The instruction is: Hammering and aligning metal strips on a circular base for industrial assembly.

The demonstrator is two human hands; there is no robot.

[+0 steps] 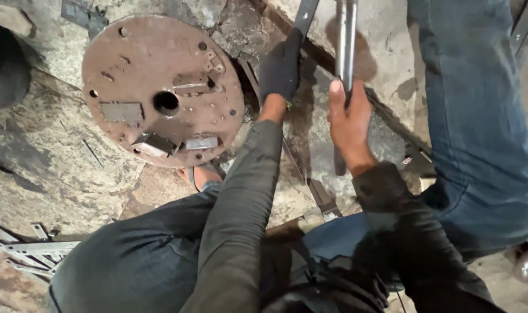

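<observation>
Here, head view, looking down past the person's own dark trouser knees to a stained concrete floor [49, 156]. Left hand [281, 66], in a black fabric glove, closed around a flat dark metal strip [306, 16] that runs up out of the top edge of the frame; grey-green sleeve behind the wrist. Right hand [350, 122], bare, wrapped around a round shiny steel bar [346, 40], thumb lying along the bar; the bar stands nearly upright in the frame, passes through the fist, and its lower end shows just below the wrist. Strip and bar lie near each other, apart, the strip on the left-hand side of the bar. Left of the gloved hand, close by: a rusty round steel plate [159, 58] flat on the floor, with a central hole, small drilled holes near its rim and several short grey metal blocks set on its face. Right of the bare hand: another person's leg in blue jeans [478, 116], bent at the knee. Below and between the forearms: a thin dark metal strip lying across the floor. Far lower left, well apart from both hands: a loose pile of pale perforated metal strips [29, 252].
</observation>
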